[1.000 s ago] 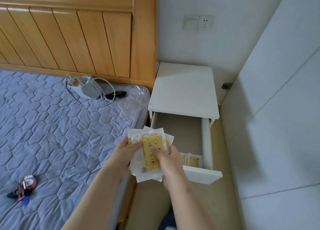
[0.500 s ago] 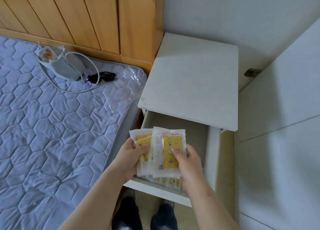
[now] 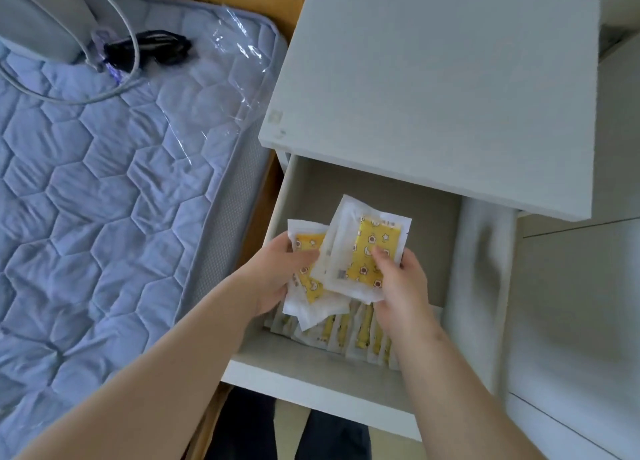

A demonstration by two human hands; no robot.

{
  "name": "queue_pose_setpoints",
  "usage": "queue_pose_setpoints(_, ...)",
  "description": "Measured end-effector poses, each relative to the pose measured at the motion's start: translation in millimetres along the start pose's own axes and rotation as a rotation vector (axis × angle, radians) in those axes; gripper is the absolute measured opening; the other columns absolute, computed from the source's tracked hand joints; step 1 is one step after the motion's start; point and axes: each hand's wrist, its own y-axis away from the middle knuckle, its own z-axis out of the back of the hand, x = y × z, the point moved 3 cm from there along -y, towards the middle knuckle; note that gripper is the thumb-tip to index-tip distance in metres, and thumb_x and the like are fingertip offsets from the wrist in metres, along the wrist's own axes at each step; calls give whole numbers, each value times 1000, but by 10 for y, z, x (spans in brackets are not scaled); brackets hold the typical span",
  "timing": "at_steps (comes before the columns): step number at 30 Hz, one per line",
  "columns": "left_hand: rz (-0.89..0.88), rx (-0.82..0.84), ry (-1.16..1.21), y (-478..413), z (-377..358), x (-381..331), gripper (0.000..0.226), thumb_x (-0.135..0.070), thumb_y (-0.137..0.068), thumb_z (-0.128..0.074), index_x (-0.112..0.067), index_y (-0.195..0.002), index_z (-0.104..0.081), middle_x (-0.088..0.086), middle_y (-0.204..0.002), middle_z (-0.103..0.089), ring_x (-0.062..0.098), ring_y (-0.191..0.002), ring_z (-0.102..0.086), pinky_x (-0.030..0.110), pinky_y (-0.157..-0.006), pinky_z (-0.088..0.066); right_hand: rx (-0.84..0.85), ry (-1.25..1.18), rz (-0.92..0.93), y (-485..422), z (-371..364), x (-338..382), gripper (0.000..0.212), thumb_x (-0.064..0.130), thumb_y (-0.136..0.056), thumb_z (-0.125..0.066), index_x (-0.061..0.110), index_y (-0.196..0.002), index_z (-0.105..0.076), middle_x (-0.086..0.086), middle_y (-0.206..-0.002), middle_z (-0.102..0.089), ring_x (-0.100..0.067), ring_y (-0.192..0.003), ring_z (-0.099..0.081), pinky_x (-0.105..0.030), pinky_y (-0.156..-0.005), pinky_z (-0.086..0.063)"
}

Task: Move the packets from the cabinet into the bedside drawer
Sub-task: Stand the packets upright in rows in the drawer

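1. As I judge it, the step in hand is setting down a stack of packets (image 3: pixel 311 304) in the open drawer (image 3: pixel 363 182). The stack hangs just above the drawer. Under it, a row of packets (image 3: pixel 360 335) stands on edge along the front wall.
2. Aim for the bare drawer floor behind that row. Packets laid on top of the upright ones would probably ride high and could catch when the drawer shuts.
3. The stack is fanned out, not squared. The wrappers look like smooth plastic and will likely slip over each other, so hold the thumb pressure on until the bottom packet touches the floor.
4. Let go low, not from a height, so the stack lands flat and does not knock the row over.
5. The bedside table (image 3: pixel 433 79) overhangs the back of the drawer, so come straight down rather than reaching under it.
6. The left hand (image 3: pixel 273 276) comes in over the drawer's left wall. It grips the lower packets, with the thumb on top and the fingers (image 3: pixel 273 304) curled beneath.
7. The right hand (image 3: pixel 398 286) pinches the top packet (image 3: pixel 363 272). The thumb presses on its yellow face and the other fingers wrap under its right edge.
8. Both forearms are bare. They reach forward and down from the near edge of the view and meet over the drawer.
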Motion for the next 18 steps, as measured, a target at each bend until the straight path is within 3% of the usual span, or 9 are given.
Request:
queue_pose_setpoints(5,41,45,-141,-380,181,174,33,-1,-85,-62,-21,-111,-56,6,-108,-70,27,-97,-68,54,-87,-53,51,22,-13,-402,-163,-217,8,16,-91,-60,18,-97,-63,-3,-97,-71,-21,-89,-69,-42,-81,-57)
queue_pose_setpoints(10,23,-61,-233,-729,184,281,36,-13,-84,-68,-20,-115,-51,5,-104,-69,24,-89,-70,46,-76,-58,0,-45,-27,-720,-45,-293,9,17,-92,-59,18,-100,-60,-4,-97,-69,-20,-86,-69,-38,-71,-58)
queue_pose_setpoints(15,-86,-382,54,-959,105,468,14,-23,-90,-61,-23,-102,-53,-1,-99,-68,19,-88,-68,44,-82,-56,-92,-122,-93,-822,198,-492,18,25,-92,-58,22,-110,-58,-2,-102,-67,-21,-91,-67,-42,-78,-56)
queue_pose_setpoints(18,-41,-402,253,-991,-2,556,12,-22,-90,-61,-26,-95,-51,1,-98,-68,21,-86,-70,46,-81,-57,-98,-152,-147,-775,232,-627,16,24,-92,-59,24,-108,-60,-2,-104,-68,-22,-93,-67,-44,-78,-57)
